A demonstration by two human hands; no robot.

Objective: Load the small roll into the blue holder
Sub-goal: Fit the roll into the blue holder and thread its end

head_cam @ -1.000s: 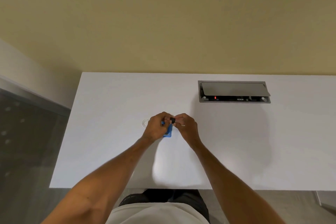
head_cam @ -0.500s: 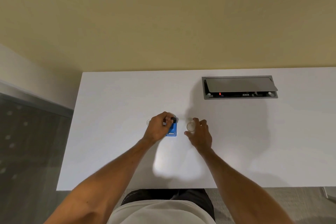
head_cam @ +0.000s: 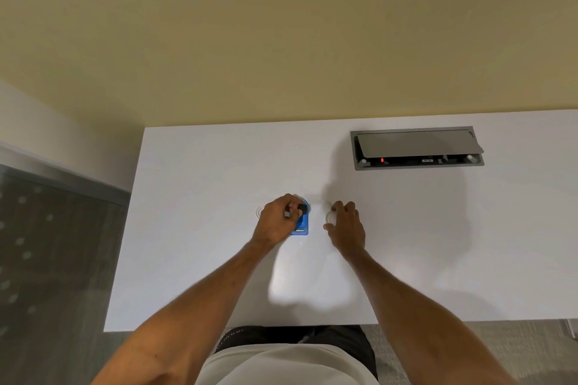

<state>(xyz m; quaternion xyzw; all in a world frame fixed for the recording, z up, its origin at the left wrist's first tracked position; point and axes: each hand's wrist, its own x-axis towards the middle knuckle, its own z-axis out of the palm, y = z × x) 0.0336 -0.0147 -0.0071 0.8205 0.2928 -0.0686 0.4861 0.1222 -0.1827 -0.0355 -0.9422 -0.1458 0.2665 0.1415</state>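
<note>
Two bare hands work near the middle of a white table [head_cam: 194,228]. The left hand [head_cam: 276,222] is clenched around the upper part of the blue holder [head_cam: 302,224], which rests on the tabletop; its fingers pinch a small black part [head_cam: 301,208] at the holder's far end. The holder's lower end protrudes from under the hand and remains visible.

Just to the right of the holder, well clear of it, the small roll [head_cam: 330,217] lies on the table. It is pale and translucent, nearly the same tone as the surface. The right hand [head_cam: 347,226] sits over the roll with its fingers curled loosely and touching the roll's right edge; whether the fingers actually grip it cannot be determined. This hand covers part of the roll.

A second faint ring-shaped object [head_cam: 260,212] lies on the table at the left hand's far side, mostly hidden behind the knuckles; its nature cannot be determined.

Toward the far right of the table, a grey recessed cable box [head_cam: 416,148] has its lid tilted open, showing a dark interior with a small red light [head_cam: 382,160]. Both hands cast soft shadows on the tabletop. A yellow wall [head_cam: 281,25] rises behind the table.
</note>
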